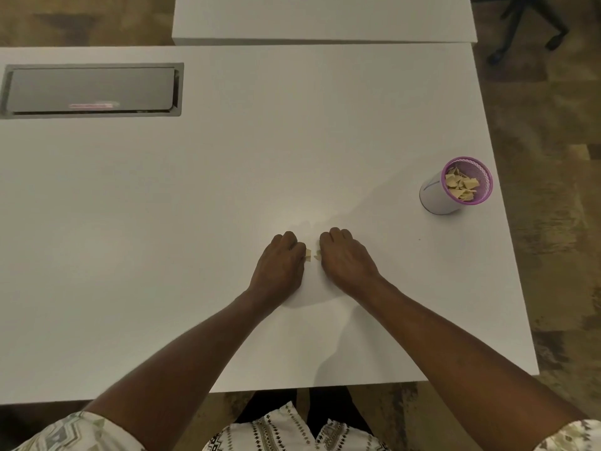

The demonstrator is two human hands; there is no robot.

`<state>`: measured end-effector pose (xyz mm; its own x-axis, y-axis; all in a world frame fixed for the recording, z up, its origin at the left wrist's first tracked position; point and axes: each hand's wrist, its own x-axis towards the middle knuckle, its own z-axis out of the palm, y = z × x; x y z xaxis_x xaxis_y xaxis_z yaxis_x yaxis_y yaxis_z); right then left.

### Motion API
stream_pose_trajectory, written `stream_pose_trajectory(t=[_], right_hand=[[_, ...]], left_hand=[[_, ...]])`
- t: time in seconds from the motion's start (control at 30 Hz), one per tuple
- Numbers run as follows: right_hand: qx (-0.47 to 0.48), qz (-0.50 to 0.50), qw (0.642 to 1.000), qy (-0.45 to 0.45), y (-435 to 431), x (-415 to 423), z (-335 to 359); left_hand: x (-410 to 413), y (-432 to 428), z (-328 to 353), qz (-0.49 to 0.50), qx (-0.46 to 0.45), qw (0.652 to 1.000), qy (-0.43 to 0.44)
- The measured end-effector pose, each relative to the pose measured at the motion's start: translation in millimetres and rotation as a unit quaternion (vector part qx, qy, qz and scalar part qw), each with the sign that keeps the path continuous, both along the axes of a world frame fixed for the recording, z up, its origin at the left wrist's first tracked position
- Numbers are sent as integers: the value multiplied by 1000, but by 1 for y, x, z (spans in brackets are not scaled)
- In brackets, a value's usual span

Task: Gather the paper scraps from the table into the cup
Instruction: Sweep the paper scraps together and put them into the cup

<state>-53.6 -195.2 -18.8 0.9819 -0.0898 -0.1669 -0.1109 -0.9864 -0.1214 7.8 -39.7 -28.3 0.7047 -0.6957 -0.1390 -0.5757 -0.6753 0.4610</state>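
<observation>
A few small cream paper scraps lie on the white table, in the narrow gap between my two hands. My left hand rests knuckles-up on the table with fingers curled, its fingertips touching the scraps. My right hand mirrors it from the other side, fingers curled against the scraps. Far to the right, near the table's right edge, stands a white cup with a purple mesh rim; several cream scraps fill its inside.
A grey recessed cable hatch is set into the table at the far left. A second white table adjoins the far edge. An office chair base stands on the patterned floor at the top right.
</observation>
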Motion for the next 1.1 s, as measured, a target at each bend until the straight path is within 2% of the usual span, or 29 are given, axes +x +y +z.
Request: stream_pose_trajectory(t=[0.13, 0.23, 0.37, 0.5, 0.67, 0.87, 1.0, 1.1], right_hand=[[24, 10, 1000, 14, -3, 1, -8], [122, -78, 989, 22, -9, 2, -12], [298, -207, 932, 8, -27, -7, -5], [366, -287, 885, 4, -43, -21, 3], [394, -320, 860, -44, -62, -29, 17], [412, -362, 822, -155, -96, -28, 49], [343, -386, 826, -227, -135, -32, 69], [255, -413, 840, -240, -167, -36, 76]], left_hand=[[0, 0, 2, 2, 0, 1000, 5], [1, -1, 2, 11, -5, 1000, 12], [2, -2, 2, 55, -20, 997, 43], [5, -4, 2, 113, -44, 989, 89], [6, -18, 15, 141, -85, 979, 122], [6, -75, 49, 108, -152, 976, 114], [7, -138, 79, 59, -204, 973, 95], [7, -186, 96, 26, -218, 972, 80]])
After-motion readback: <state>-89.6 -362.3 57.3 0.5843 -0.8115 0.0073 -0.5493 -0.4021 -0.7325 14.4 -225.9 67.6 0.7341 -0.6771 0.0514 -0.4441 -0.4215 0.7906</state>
